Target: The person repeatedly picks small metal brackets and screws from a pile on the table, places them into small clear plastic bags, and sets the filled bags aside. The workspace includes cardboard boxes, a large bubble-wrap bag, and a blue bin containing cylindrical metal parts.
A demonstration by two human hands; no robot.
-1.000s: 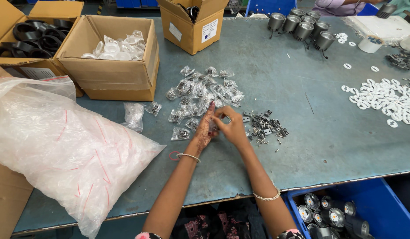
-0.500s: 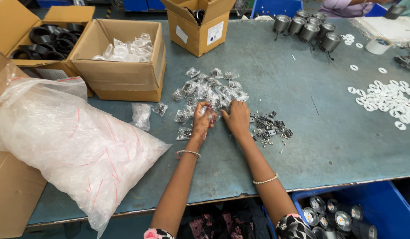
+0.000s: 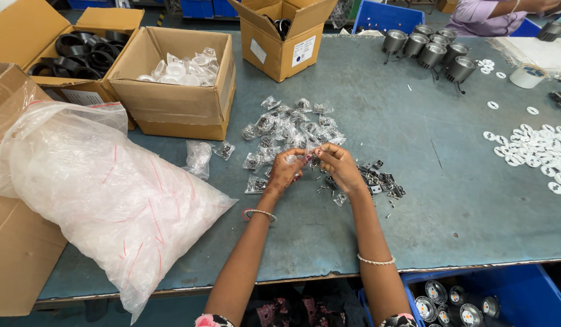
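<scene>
Pinching a small clear packet (image 3: 309,155) between them, the left hand (image 3: 284,172) and right hand (image 3: 339,166) meet over the green table (image 3: 450,200), fingertips closed on its edges. Beyond the fingers lies a heap of filled packets (image 3: 286,127), apparently finished. Right of the right hand sits a smaller scatter of loose metal clips and screws (image 3: 380,178), seemingly still to be bagged. Judging by the two piles, most work looks done.

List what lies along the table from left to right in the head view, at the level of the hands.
Large clear plastic bag → small empty clear bag → left hand → right hand → pile of small dark metal clips → spread of white rings.
</scene>
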